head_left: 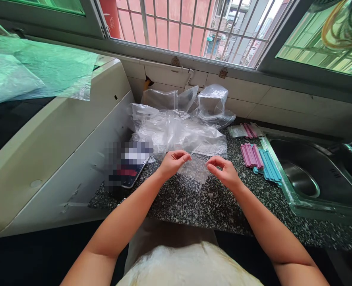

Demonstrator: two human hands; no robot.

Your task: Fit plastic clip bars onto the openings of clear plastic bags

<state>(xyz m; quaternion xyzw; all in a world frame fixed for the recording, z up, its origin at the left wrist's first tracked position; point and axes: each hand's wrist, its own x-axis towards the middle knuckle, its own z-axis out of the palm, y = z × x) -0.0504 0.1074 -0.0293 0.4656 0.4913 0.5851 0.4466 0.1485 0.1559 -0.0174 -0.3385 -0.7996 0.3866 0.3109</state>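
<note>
A small clear plastic bag (197, 170) hangs between my two hands, low over the speckled counter. My left hand (175, 162) is closed, with thumb and forefinger pinched at the bag's left upper edge. On the other side my right hand (224, 171) curls in a pinch at its right edge. The film is so transparent that its outline is hard to follow. Just behind my hands lies a crumpled heap of clear plastic bags (176, 129). To the right are bag sealing clips, a row of pink ones (251, 155) beside a row of blue ones (269, 166).
Left of the bags rests a phone (138, 169), its screen partly blurred out. A beige appliance (83, 131) borders the counter (188, 206) on the left, with plastic film (53, 69) over it. A metal sink (307, 171) bounds the right. More clips in a packet (247, 130) lie behind.
</note>
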